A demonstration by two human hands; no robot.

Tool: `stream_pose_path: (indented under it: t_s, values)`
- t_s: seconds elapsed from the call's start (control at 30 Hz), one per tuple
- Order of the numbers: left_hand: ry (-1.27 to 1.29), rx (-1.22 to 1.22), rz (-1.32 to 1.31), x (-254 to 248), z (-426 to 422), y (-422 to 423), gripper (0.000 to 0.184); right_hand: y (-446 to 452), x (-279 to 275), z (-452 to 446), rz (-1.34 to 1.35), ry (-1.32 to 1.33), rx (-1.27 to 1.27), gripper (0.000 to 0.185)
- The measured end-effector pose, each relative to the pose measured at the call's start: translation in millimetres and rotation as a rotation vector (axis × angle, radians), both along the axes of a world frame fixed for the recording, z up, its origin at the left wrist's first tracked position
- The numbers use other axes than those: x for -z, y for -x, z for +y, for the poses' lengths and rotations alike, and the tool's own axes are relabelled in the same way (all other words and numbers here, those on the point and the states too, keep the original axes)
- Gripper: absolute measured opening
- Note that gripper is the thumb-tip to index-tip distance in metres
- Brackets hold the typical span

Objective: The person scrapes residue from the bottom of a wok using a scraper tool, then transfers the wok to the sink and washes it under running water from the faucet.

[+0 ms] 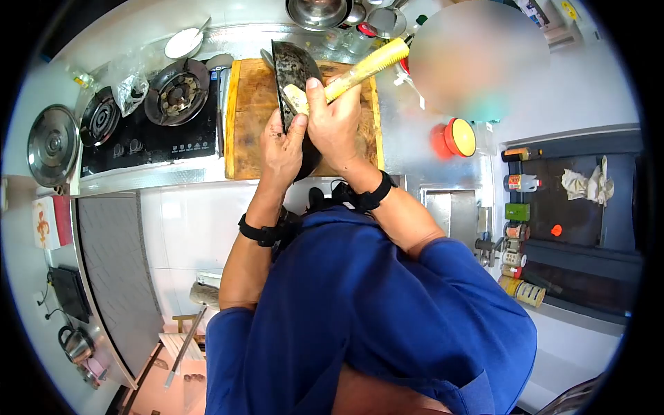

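A black pan [294,66], its surface patchy and worn, is tipped up on its edge over a wooden cutting board [252,138]. My left hand [282,146] grips the pan's near part, thumb raised along it. My right hand [335,128] is closed around a yellow tool [370,61] with a ribbed handle. The tool's pale, wider end meets the pan near my left fingertips. Its exact kind I cannot make out. Both hands are close together, and part of the pan is hidden behind them.
Left of the board is a black gas stove [180,144] with a plastic bag [128,86] on it. A white bowl [184,43] stands behind. Metal bowls [318,12] and jars line the back. Rightward are a yellow-and-red bowl [462,137] and a sink [449,214].
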State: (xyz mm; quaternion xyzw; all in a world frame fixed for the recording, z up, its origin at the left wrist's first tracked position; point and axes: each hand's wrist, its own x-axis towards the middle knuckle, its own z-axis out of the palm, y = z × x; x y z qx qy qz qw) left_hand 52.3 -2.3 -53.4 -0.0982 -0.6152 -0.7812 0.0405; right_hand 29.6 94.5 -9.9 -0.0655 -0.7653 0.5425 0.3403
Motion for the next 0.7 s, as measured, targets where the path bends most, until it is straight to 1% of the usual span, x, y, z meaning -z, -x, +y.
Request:
stream_pose_path:
  t_s: [0.07,0.1,0.13,0.2,0.27,0.3,0.4,0.43,0.47,0.5,0.53,0.57,0.6,0.67,0.7]
  values:
    - [-0.175,0.059,-0.019,-2.5,3.0,-0.8,0.019,4.0,-2.1,-0.8,0.077,-0.052,0.016,0.036]
    - [-0.168,0.076,-0.027,-0.1,3.5,-1.9,0.020,10.4,-11.5,4.1,0.020,-0.041,0.017,0.037]
    - [-0.155,0.084,-0.028,0.8,4.3,-2.4,0.020,21.1,-10.0,9.1,0.013,-0.017,0.045,0.038]
    - [-0.095,0.066,0.010,0.1,6.3,-0.2,0.019,18.7,-8.8,12.2,0.013,-0.048,0.034,0.038]
    - [-0.095,0.075,0.031,-5.9,9.3,-1.3,0.019,0.7,-5.7,5.0,0.016,0.022,0.007,0.037]
    - [-0.079,0.053,0.027,-7.9,10.0,-2.2,0.019,-1.4,-5.1,8.0,0.058,-0.006,-0.011,0.038]
    - [-0.026,0.023,0.014,-10.5,14.6,-4.4,0.021,23.5,-5.6,23.9,-0.012,-0.006,0.053,0.039]
    - [0.063,-0.007,-0.002,-7.1,14.0,-4.8,0.022,22.1,-8.7,24.0,-0.035,0.068,0.034,0.038]
    - [0.150,-0.038,-0.007,-6.8,14.2,-1.1,0.024,18.0,-4.9,22.8,-0.031,0.089,0.043,0.038]
    - [0.213,-0.092,0.005,-14.2,15.7,-4.1,0.025,11.0,2.0,20.0,0.035,0.090,0.036,0.035]
    - [0.091,-0.069,-0.012,-13.3,18.7,-2.3,0.026,5.6,8.3,17.6,0.094,0.091,0.028,0.032]
    - [0.090,-0.082,0.006,-14.5,21.9,-3.9,0.027,2.7,12.3,18.9,0.205,0.032,0.015,0.033]
    - [0.090,-0.095,0.022,-22.8,25.1,-5.5,0.028,4.5,12.3,22.7,0.196,0.049,0.017,0.033]
    - [0.172,-0.057,-0.013,-12.6,20.7,-5.0,0.031,15.1,4.4,33.6,0.048,0.135,0.010,0.040]
    - [0.151,-0.069,-0.012,-16.5,25.4,-6.3,0.033,20.8,1.2,39.3,-0.013,0.229,-0.019,0.043]
